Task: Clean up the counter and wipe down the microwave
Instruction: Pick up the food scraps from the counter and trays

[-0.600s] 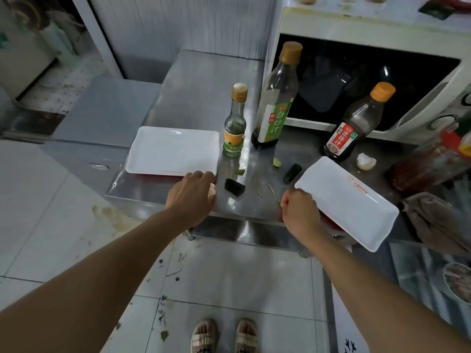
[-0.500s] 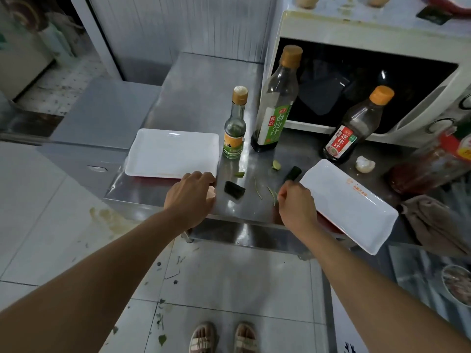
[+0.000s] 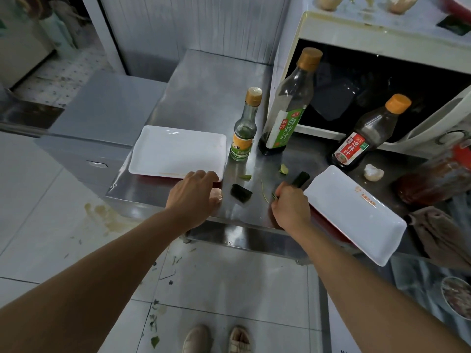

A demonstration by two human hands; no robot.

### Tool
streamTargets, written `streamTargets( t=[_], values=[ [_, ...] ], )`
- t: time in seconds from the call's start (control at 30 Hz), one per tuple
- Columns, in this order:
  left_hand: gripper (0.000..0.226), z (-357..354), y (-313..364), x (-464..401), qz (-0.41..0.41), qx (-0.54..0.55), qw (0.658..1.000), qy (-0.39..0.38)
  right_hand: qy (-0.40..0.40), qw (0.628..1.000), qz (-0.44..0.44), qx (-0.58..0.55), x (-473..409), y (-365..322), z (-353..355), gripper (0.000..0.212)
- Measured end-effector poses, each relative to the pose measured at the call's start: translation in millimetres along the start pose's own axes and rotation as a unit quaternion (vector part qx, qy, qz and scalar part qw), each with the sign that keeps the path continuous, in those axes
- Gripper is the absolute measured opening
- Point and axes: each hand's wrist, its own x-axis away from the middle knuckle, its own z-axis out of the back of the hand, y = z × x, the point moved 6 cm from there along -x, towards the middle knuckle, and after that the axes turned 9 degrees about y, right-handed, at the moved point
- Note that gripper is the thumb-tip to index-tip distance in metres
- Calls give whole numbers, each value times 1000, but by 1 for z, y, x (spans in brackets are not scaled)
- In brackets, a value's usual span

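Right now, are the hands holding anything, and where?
The right hand pinches a thin green stem at its near end. The left hand curls over something pale; the grip is hidden.

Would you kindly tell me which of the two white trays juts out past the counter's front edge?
The right-hand white tray, angled beside the right hand; the left white tray lies fully on the counter.

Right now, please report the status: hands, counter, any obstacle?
Left hand curled at counter edge, grip unclear. Right hand pinching green scrap. Bottles, two white trays, more scraps on counter.
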Motion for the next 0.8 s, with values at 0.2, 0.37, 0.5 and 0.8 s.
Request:
streamTargets(
  t=[0.2, 0.37, 0.5, 0.8],
  values=[
    [43, 0, -8, -2, 4, -4, 1000, 12, 14, 997, 5, -70, -8, -13, 5, 6],
    [42, -3, -13, -3, 7, 1, 1000, 14, -31, 999, 1, -20, -9, -20, -10, 11],
    [41, -5, -16, -4, 11, 7, 1000, 17, -41, 999, 11, 27, -12, -23, -15, 10],
    [41, -3, -17, -7, 6, 11, 1000, 21, -5, 991, 98, 95, -8, -33, -16, 22]
  ],
)
